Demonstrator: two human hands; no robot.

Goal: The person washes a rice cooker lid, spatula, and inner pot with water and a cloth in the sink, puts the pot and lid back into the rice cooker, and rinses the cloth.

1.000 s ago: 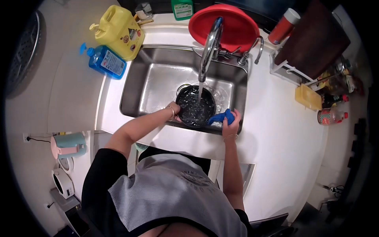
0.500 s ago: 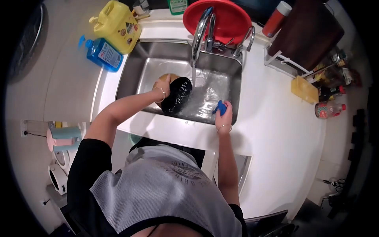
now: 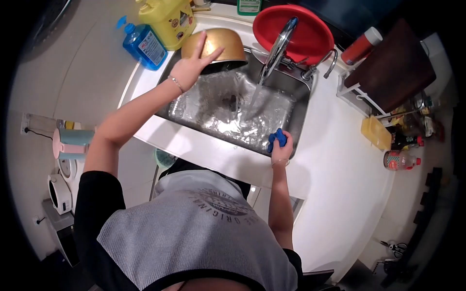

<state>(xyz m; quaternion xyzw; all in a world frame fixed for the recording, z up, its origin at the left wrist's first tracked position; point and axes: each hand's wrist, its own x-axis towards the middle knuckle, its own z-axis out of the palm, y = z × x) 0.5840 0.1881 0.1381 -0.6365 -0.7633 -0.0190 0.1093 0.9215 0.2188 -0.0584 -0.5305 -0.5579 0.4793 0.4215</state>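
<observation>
My left hand [image 3: 189, 70] grips a golden metal pot [image 3: 225, 44] over the sink's back left corner. The pot is tipped with its dark mouth facing down, and my fingers spread over its outer wall. At the front right of the sink [image 3: 301, 104], my right hand [image 3: 282, 150] is closed around a crumpled blue cloth [image 3: 277, 138]. Water runs from the chrome faucet [image 3: 277, 51] into the basin, where its surface ripples. The far side of the pot and part of the blue cloth are hidden.
A red basin [image 3: 315, 36] leans behind the faucet. Left of the sink stand a blue pump bottle [image 3: 149, 47] and a yellow jug [image 3: 167, 22]. On the right are a dark cutting board [image 3: 391, 70] in a rack, a yellow container [image 3: 376, 133] and a bottle [image 3: 399, 160].
The pot has risen out of the basin toward the back left and turned over in my left hand. My right hand keeps the blue cloth near the front right corner. The camera view has shifted.
</observation>
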